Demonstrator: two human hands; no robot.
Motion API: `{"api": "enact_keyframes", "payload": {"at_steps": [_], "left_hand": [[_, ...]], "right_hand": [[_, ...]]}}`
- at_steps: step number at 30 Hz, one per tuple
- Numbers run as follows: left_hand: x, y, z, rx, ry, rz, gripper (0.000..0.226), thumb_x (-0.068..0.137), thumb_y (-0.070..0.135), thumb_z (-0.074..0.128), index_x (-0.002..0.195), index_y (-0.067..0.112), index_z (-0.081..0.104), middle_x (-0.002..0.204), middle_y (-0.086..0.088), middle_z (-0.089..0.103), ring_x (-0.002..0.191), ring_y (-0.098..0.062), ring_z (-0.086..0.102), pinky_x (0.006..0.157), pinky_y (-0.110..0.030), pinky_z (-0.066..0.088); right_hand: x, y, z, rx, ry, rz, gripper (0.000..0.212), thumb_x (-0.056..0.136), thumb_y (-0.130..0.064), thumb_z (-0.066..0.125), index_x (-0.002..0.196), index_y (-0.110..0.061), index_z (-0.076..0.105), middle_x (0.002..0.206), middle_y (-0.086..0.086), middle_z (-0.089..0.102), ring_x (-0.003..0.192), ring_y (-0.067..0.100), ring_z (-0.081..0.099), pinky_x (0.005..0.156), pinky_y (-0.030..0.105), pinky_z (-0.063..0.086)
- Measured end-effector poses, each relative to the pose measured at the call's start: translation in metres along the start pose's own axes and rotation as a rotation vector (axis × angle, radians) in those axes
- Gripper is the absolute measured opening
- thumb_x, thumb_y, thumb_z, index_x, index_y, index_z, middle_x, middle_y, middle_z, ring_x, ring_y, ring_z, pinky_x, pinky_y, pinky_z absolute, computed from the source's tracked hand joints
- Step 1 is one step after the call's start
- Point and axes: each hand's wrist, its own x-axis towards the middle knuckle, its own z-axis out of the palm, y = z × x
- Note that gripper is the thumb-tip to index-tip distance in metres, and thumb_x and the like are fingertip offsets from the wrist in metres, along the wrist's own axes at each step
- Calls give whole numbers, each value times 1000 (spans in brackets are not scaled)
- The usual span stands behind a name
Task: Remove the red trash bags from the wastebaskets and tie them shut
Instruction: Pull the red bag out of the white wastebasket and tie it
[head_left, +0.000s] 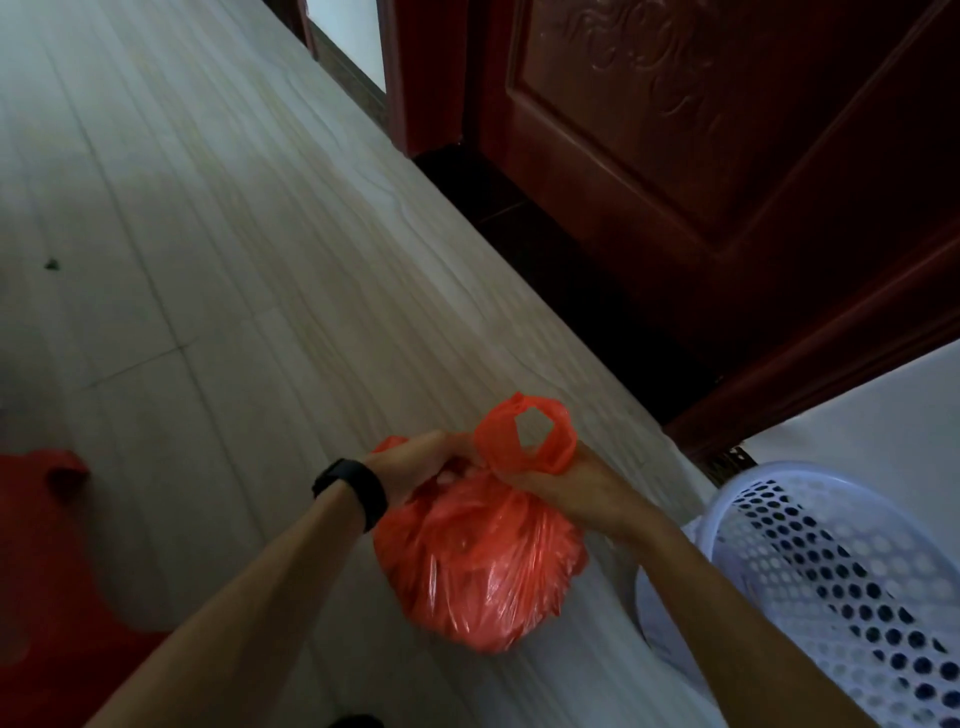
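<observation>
A full red trash bag (480, 566) hangs over the pale floor, out of the wastebasket. Both hands pinch its gathered neck. My left hand (415, 467), with a black watch on the wrist, grips the neck from the left. My right hand (571, 493) holds it from the right, and one handle loop (524, 436) of the bag stands up over its fingers. A white perforated wastebasket (831, 571) stands just right of the bag, partly behind my right forearm.
A dark red wooden door (701, 130) and its frame run along the right, with a dark threshold below. A red plastic object (47, 545) lies at the left edge. Pale wood-grain floor (234, 234) stretches ahead.
</observation>
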Motion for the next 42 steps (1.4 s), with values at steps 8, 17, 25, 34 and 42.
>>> {"api": "enact_keyframes", "payload": {"at_steps": [8,17,25,34,42], "left_hand": [[9,16,6,61,-197,-66,46,93,27,40,66,7,72,59,-13,66,32,-12,42,32,-17,28],[25,6,16,137,125,150,31,98,59,37,113,47,61,89,4,66,65,-10,53,45,-17,35],[25,-12,7,-450,206,325,53,88,48,63,130,15,60,126,-21,64,116,-39,61,104,-54,45],[24,-24,22,-636,411,435,48,100,49,43,146,49,32,114,2,53,96,-11,57,89,-35,51],[0,-38,-12,-910,493,412,29,106,28,37,134,31,46,52,9,43,44,-5,36,44,-18,38]], "right_hand": [[5,51,-8,-686,411,-368,33,74,-19,71,107,-22,78,92,-8,53,76,-4,54,76,-2,34],[2,42,21,-201,407,-182,43,77,-19,60,105,-50,72,102,-14,63,91,-9,61,85,10,46],[10,38,21,648,349,71,42,83,-37,51,50,-12,59,100,19,73,94,31,63,96,41,41],[-4,24,18,1335,551,114,51,101,-25,39,51,-17,37,52,8,40,67,28,53,88,40,45],[-48,39,22,1210,787,307,46,100,-13,36,55,-23,36,47,-6,27,37,10,27,38,25,29]]}}
